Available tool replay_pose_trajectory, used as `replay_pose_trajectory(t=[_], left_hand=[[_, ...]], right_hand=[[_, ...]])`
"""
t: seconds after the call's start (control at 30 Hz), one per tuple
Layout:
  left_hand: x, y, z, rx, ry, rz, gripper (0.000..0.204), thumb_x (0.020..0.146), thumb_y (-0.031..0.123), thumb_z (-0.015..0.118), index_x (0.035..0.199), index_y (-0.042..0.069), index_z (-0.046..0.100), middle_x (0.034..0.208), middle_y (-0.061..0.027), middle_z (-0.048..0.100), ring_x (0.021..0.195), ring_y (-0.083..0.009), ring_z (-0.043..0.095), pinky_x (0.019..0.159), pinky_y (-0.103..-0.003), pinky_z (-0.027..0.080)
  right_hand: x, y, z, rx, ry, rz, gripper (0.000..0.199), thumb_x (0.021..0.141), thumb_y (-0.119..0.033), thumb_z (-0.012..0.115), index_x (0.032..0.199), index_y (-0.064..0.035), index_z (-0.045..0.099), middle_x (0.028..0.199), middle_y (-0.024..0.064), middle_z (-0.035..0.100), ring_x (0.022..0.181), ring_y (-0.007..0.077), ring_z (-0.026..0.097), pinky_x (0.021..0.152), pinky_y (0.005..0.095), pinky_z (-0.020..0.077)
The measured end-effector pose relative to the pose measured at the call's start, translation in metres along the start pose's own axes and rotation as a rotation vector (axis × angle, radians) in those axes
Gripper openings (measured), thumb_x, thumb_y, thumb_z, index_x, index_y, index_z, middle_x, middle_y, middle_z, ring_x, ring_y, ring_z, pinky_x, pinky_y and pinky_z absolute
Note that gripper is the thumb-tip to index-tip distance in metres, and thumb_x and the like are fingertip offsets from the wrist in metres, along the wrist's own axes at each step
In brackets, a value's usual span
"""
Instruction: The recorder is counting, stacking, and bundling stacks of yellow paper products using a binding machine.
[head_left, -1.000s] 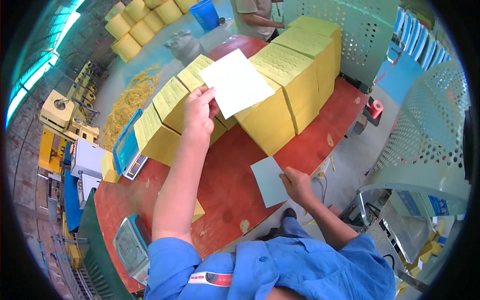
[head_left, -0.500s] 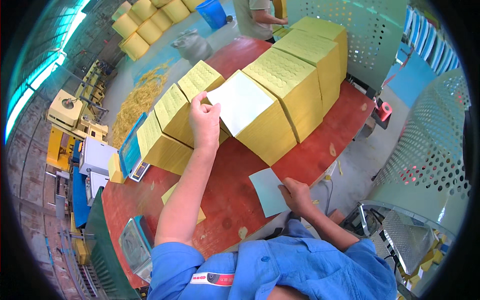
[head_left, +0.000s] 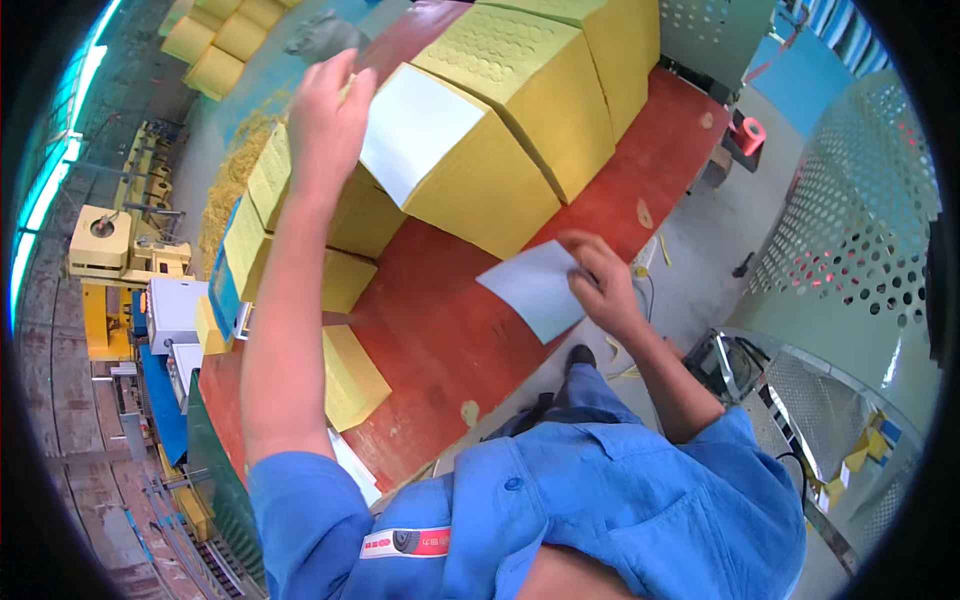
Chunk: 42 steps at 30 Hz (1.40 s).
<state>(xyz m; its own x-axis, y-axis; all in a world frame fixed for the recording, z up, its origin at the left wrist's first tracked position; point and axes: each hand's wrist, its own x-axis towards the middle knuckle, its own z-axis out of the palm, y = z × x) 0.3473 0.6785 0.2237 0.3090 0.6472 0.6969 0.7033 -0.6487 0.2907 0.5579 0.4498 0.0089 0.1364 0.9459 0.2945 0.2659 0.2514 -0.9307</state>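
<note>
Materials & finishes, bench view.
Yellow blocks (head_left: 520, 110): matt, foam-like, tops dimpled w/ fine dots. White sheet (head_left: 415, 125) on block & pale sheet (head_left: 535, 290) in right hand (head_left: 600, 285): smooth matt paper. Red tabletop (head_left: 450, 330): smooth, scuffed. Perforated panel (head_left: 850, 230): metal, painted. Shirt (head_left: 600, 500): blue woven cloth.

Left hand (head_left: 325, 115) raised above yellow blocks (head_left: 500, 150) bearing a white sheet (head_left: 415, 130); right hand (head_left: 600, 285) grips a pale sheet (head_left: 535, 288) at the red desk (head_left: 440, 330) edge.
</note>
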Motion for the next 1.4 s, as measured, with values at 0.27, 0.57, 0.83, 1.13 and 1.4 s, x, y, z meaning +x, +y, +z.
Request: replay_pose_trajectory(t=[0.27,0.57,0.83,1.13,1.4], left_hand=[[-0.014,0.007,0.045,0.249,-0.574,-0.007,0.042,0.098,0.03,0.039,0.108,-0.004,0.06,0.113,-0.0246,0.06,0.108,-0.0401,0.055,0.093,-0.048,0.043],[-0.119,0.075,-0.054,-0.193,-0.586,0.196,0.038,0.097,0.019,0.047,0.127,-0.003,0.054,0.131,-0.0206,0.055,0.124,-0.0345,0.05,0.106,-0.039,0.037],[-0.178,0.1,-0.118,-0.19,-0.547,0.649,0.047,0.094,0.016,0.053,0.137,-0.001,0.046,0.137,-0.0212,0.05,0.132,-0.0363,0.043,0.111,-0.038,0.032],[-0.215,0.092,-0.128,-0.657,-0.688,-0.474,0.063,0.099,0.034,0.05,0.148,0.001,0.026,0.144,-0.0178,0.041,0.126,-0.0261,0.048,0.105,-0.036,0.039],[-0.387,0.259,-0.07,-1.339,-0.848,-0.439,0.061,0.1,0.031,0.05,0.151,0.013,0.022,0.138,-0.0124,0.044,0.124,-0.0218,0.048,0.103,-0.036,0.043]], right_hand=[[0.034,0.011,0.01,0.057,0.095,0.069,0.014,0.074,0.0,0.05,0.085,0.006,0.055,0.137,0.0207,0.05,0.111,0.0272,0.057,0.086,0.0316,0.0452],[-0.098,-0.014,-0.017,0.718,-0.058,0.548,0.039,0.074,-0.009,0.05,0.107,0.0031,0.066,0.098,0.0111,0.068,0.094,0.0181,0.062,0.08,0.0304,0.049],[-0.194,-0.022,0.091,1.453,0.185,0.55,0.025,0.082,-0.012,0.056,0.103,-0.0027,0.062,0.116,0.0107,0.063,0.108,0.0221,0.059,0.093,0.0383,0.0467],[-0.235,-0.097,0.086,1.338,0.572,0.44,0.019,0.071,-0.001,0.054,0.089,-0.0009,0.063,0.082,0.0039,0.061,0.076,0.0185,0.059,0.065,0.0298,0.048],[-0.446,-0.14,-0.097,0.831,0.816,0.535,0.032,0.07,-0.002,0.053,0.099,0.0015,0.067,0.08,0.0043,0.063,0.065,0.0122,0.057,0.051,0.0259,0.0434]])
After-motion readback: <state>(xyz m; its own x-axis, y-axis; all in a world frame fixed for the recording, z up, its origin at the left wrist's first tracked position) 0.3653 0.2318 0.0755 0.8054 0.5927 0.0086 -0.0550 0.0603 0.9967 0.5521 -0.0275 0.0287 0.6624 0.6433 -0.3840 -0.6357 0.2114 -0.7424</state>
